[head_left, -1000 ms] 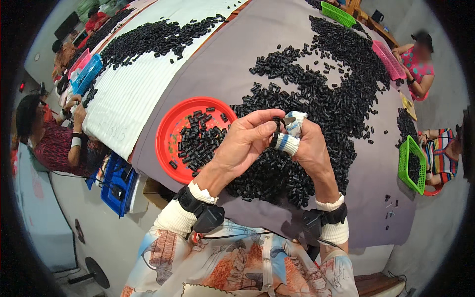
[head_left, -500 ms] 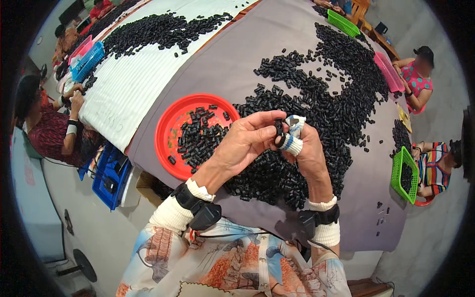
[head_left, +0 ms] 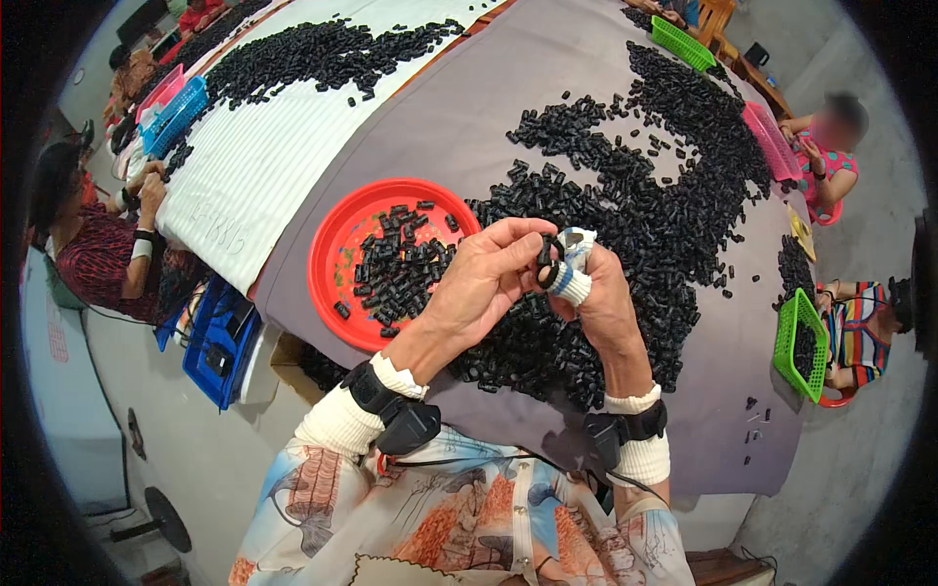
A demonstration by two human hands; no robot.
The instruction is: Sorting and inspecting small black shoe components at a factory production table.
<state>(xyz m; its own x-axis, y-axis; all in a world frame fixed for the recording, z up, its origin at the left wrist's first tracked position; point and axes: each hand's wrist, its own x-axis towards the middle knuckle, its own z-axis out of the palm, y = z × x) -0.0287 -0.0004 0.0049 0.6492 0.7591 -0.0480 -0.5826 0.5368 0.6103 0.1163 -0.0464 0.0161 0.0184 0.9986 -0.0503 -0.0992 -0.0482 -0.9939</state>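
My left hand (head_left: 481, 275) pinches a small black plastic part (head_left: 548, 250) between thumb and fingers, above a large pile of similar black parts (head_left: 528, 342). My right hand (head_left: 598, 288), with white and blue cloth covers on some fingers, closes round the other side of the same part. Where exactly the right fingertips grip is partly hidden by the cloth. Just left of my left hand stands a round red tray (head_left: 330, 278) with many black parts lying in it. Both wrists carry white cuffs and black straps.
Grey cloth (head_left: 391, 146) covers the table, with white ribbed cloth (head_left: 234, 186) to the left. Green baskets (head_left: 799, 347), a pink basket (head_left: 770, 146) and a blue basket (head_left: 176, 117) stand near several seated co-workers. A blue crate (head_left: 210, 356) sits below the table's left edge.
Both hands stay together at the black part, with the fingers shifting slightly and the part turning a little. The view has moved a touch.
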